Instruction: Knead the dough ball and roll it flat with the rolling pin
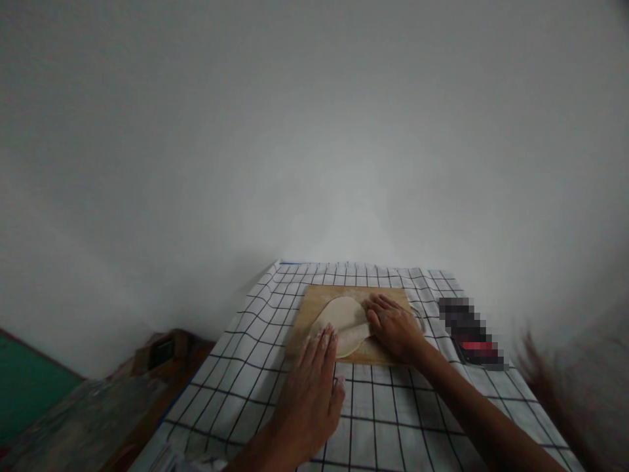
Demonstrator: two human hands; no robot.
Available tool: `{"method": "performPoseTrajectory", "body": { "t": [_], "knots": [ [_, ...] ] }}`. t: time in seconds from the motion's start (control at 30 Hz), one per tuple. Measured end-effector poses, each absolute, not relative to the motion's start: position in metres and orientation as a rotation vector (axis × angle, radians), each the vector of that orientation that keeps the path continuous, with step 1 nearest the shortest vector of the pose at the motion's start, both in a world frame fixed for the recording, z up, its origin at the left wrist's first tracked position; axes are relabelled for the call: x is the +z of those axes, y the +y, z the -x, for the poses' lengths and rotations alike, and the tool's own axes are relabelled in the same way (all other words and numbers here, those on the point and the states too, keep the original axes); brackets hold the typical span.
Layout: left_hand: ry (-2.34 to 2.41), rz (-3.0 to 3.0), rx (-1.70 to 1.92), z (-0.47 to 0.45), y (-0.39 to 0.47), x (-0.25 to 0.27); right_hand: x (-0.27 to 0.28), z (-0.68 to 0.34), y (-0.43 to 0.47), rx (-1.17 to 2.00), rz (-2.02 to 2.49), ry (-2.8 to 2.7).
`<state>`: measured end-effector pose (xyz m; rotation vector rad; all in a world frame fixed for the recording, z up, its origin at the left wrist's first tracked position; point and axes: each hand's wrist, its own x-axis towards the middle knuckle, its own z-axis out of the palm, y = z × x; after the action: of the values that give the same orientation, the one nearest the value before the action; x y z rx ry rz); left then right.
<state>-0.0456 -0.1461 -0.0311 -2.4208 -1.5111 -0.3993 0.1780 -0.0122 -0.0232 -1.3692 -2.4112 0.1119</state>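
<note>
A flat, pale sheet of dough (341, 309) lies on a wooden board (314, 295). Across its near part runs a floured rolling pin (352, 337), its ends hidden beneath my hands. My left hand (314, 377) rests over the pin's left end, fingers stretched out and whitened with flour at the tips. At the other end, my right hand (393, 324) curls its fingers over the pin, near the board's right side.
A white cloth with dark grid lines (363, 406) covers the table. On the right lies a dark, pixelated object (469, 328) with a red patch. A plain wall (344, 164) rises behind the table. Left and lower stand a box (164, 351) and a green panel (29, 387).
</note>
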Motion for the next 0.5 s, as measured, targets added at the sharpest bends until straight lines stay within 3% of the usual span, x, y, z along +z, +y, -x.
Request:
{"method": "performPoseTrajectory", "body": {
  "t": [0.2, 0.5],
  "knots": [
    [-1.492, 2.443, -0.415, 0.059, -0.124, -0.029, -0.022, -0.171, -0.007, 0.092, 1.368, -2.383],
    [-1.542, 2.615, -0.274, 0.079, 0.009, -0.022, -0.021, -0.163, 0.013, 0.052, 1.445, -2.304]
  ]
}}
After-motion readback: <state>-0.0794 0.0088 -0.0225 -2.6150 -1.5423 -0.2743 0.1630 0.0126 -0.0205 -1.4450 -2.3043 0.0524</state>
